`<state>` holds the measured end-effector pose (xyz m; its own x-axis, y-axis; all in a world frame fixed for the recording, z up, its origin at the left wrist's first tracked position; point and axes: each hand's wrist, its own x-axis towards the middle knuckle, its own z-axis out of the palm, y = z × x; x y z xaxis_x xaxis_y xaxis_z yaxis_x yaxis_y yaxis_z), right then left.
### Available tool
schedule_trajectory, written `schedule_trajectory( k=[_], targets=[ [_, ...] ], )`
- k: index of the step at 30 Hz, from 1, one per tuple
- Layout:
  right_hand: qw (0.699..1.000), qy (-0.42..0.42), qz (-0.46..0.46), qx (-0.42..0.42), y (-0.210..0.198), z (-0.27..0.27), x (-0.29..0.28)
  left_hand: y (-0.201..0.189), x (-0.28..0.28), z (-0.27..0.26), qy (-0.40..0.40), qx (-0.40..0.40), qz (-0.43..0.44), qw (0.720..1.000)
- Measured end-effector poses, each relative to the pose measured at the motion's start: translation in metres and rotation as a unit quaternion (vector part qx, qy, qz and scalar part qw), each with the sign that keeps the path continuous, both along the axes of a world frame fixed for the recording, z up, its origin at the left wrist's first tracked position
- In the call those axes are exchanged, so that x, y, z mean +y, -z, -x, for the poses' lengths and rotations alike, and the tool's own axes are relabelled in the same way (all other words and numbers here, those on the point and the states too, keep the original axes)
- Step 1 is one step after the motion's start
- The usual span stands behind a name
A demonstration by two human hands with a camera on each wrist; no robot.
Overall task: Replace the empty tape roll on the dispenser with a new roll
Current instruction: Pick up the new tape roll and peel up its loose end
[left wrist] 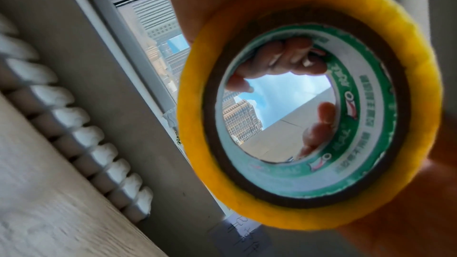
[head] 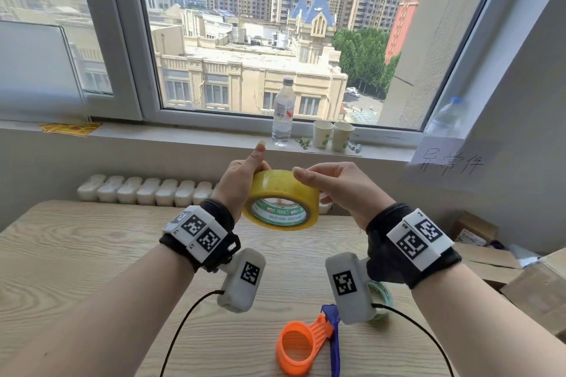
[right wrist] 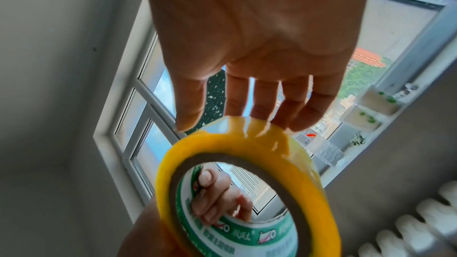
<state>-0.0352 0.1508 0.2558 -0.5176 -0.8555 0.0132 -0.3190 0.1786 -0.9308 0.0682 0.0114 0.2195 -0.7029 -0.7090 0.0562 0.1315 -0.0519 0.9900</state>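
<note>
A new yellow tape roll point(head: 281, 190) with a green-and-white printed core hangs in the air above the table, between both hands. My left hand point(head: 242, 180) grips its left side, with fingers point(right wrist: 215, 196) curled through the core and the index finger pointing up. My right hand point(head: 333, 184) lies over the roll's right side; its fairly straight fingertips point(right wrist: 279, 116) touch the glossy outer face point(right wrist: 284, 163). The orange-and-blue dispenser point(head: 306, 343) lies on the table near me, with its orange ring bare. A thin green-white roll core point(head: 379, 291) lies beside it, half hidden by my right wrist camera.
The wooden table point(head: 92, 254) stands under a window sill that carries a water bottle point(head: 283, 113) and two paper cups point(head: 332, 135). A white radiator point(head: 137, 190) runs behind the table. Cardboard boxes point(head: 520, 278) crowd the right edge. Black cables point(head: 183, 321) trail from both wrists.
</note>
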Motion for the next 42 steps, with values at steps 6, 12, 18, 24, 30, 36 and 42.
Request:
schedule_trajectory(
  k=[6, 12, 18, 24, 30, 36, 42],
  targets=[
    [0.998, -0.043, -0.012, -0.049, 0.001, -0.001, -0.004, -0.001, 0.004, 0.004, 0.015, 0.011, 0.005, 1.0],
    [0.985, -0.09, -0.02, -0.143, 0.0, 0.01, 0.001, -0.003, 0.003, 0.004, 0.027, 0.017, -0.021, 0.999],
    [0.977, -0.089, -0.009, -0.192, 0.003, 0.014, 0.003, -0.004, 0.004, 0.004, 0.033, 0.016, -0.037, 0.999],
    [0.994, -0.038, -0.021, -0.095, 0.004, 0.005, -0.001, -0.002, 0.006, 0.009, 0.041, -0.004, 0.038, 0.998],
    [0.997, -0.028, -0.013, -0.076, 0.008, 0.004, -0.005, 0.0, 0.005, 0.009, 0.047, -0.005, 0.031, 0.998],
    [0.979, -0.095, 0.019, -0.181, 0.008, 0.013, 0.001, -0.002, 0.005, 0.008, 0.075, 0.026, -0.103, 0.991],
    [0.977, -0.081, 0.043, -0.191, 0.014, 0.02, 0.003, -0.002, -0.001, 0.008, 0.086, 0.005, -0.148, 0.985]
  ],
)
